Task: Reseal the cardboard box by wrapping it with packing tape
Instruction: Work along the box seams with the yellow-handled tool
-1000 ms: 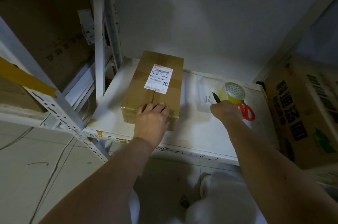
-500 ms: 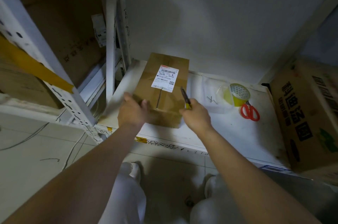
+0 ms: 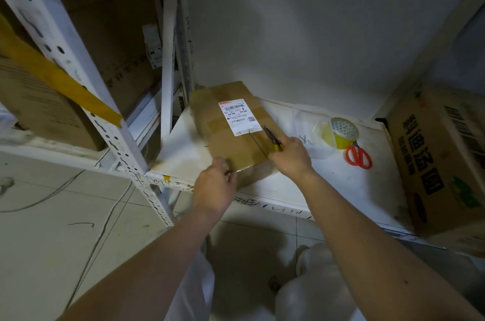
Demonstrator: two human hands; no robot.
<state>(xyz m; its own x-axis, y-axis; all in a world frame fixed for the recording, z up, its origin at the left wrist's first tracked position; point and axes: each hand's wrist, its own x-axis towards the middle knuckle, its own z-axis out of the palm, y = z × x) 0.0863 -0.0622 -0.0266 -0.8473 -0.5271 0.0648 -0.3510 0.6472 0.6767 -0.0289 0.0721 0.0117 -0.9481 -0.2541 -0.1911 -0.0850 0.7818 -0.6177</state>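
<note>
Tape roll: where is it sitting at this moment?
In the head view the tape roll stands on the white shelf, right of the cardboard box, with the red-handled scissors just beside it; neither hand touches it.

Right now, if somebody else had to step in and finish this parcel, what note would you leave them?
Left hand: grips the near left corner of the cardboard box, steadying it on the white shelf.
Right hand: holds a yellow-handled cutter, tip resting over the box top near the shipping label.
Tape roll and red scissors lie on the shelf, right of the box, untouched.
Done: box positioned; old tape is on it.
Left: put the cutter down, pick up the tape, wrap the box, cut the tape.
</note>
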